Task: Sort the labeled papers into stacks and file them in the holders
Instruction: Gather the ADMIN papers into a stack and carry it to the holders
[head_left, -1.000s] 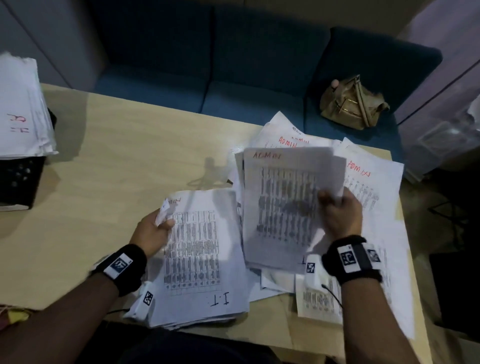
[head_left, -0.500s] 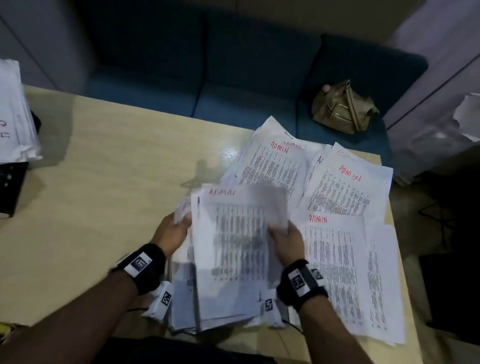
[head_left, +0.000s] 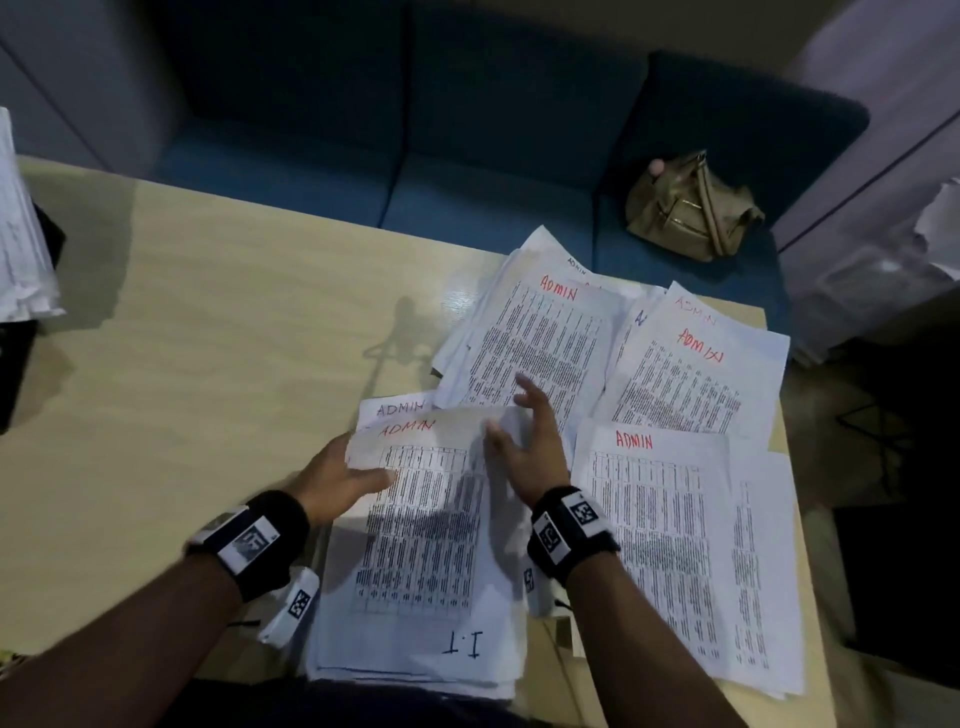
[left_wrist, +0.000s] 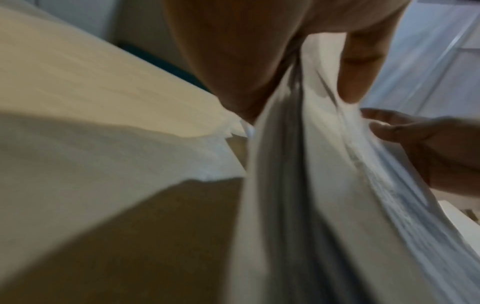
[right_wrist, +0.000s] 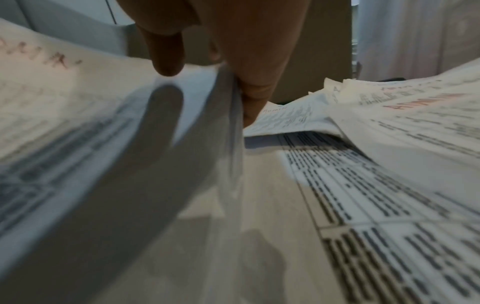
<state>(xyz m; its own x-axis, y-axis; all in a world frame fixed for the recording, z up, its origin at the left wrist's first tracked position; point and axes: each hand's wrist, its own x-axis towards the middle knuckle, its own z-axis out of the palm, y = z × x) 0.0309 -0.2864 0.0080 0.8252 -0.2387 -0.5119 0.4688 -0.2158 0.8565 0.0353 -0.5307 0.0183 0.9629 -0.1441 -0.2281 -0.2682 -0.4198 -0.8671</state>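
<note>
A stack of printed papers (head_left: 415, 545) lies at the table's near edge. Its top sheet is headed ADMIN in red, and a sheet below it shows I.T at its near end. My left hand (head_left: 337, 478) grips the stack's left edge, thumb on the top sheet, the fingers hidden beneath it. In the left wrist view the sheets (left_wrist: 285, 185) run between thumb and palm. My right hand (head_left: 524, 441) hovers open with spread fingers over the stack's right edge. Its fingers (right_wrist: 249, 82) are beside the top sheet (right_wrist: 78, 123). Loose ADMIN sheets (head_left: 660, 545) lie to the right.
More ADMIN sheets (head_left: 535, 353) fan out toward the table's (head_left: 208, 364) far right corner. A white paper pile (head_left: 21, 249) sits on a black holder (head_left: 15, 364) at the left edge. Behind the table is a blue sofa (head_left: 467, 156) with a tan bag (head_left: 691, 208).
My right hand carried an ADMIN sheet leftward, laid it on the stack held by my left hand, and let go; its fingers are now spread.
</note>
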